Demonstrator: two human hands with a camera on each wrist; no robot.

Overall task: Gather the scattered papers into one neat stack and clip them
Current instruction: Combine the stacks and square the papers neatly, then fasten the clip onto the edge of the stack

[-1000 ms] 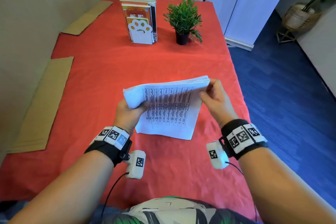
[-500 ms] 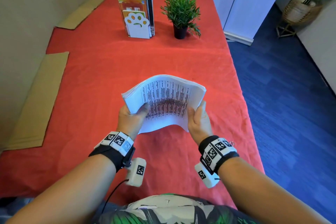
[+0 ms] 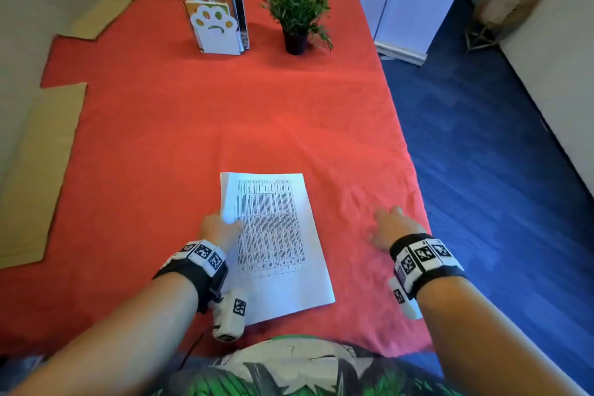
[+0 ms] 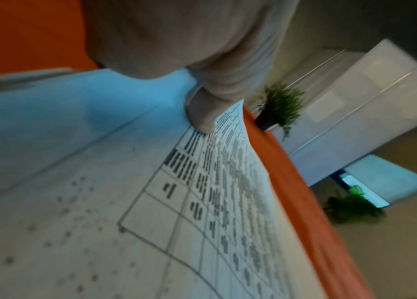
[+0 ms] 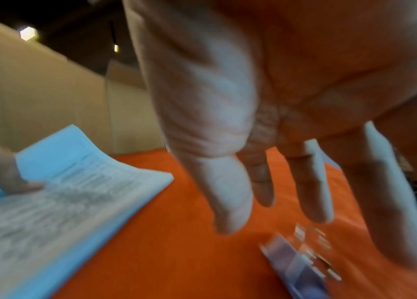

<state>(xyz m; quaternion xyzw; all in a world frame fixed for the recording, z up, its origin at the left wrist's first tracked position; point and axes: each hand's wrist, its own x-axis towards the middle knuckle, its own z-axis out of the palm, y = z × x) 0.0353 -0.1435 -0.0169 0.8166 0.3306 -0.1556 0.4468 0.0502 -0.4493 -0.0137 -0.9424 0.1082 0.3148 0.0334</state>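
Observation:
The stack of printed papers [image 3: 276,241] lies on the red tablecloth [image 3: 193,125] near the front edge, its sheets squared together. My left hand [image 3: 229,226] pinches the stack's left edge, thumb [image 4: 202,115] on top of the table print, and that edge curls up a little [image 5: 74,161]. My right hand [image 3: 385,219] is off the paper, to its right, fingers [image 5: 315,192] spread and pointing down, holding nothing. Just below those fingers a blurred binder clip [image 5: 302,261] with silver handles lies on the cloth. The head view does not show the clip.
At the far end stand a book holder with a white paw-print bookend [image 3: 215,29] and a small potted plant [image 3: 297,6]. Cardboard sheets [image 3: 35,170] lie along the left side. The table's right edge drops to a blue floor [image 3: 482,170].
Both hands held the stack up and bent in the air; now it lies flat on the cloth. My right hand let go and moved right, down over the clip. My left hand kept its hold.

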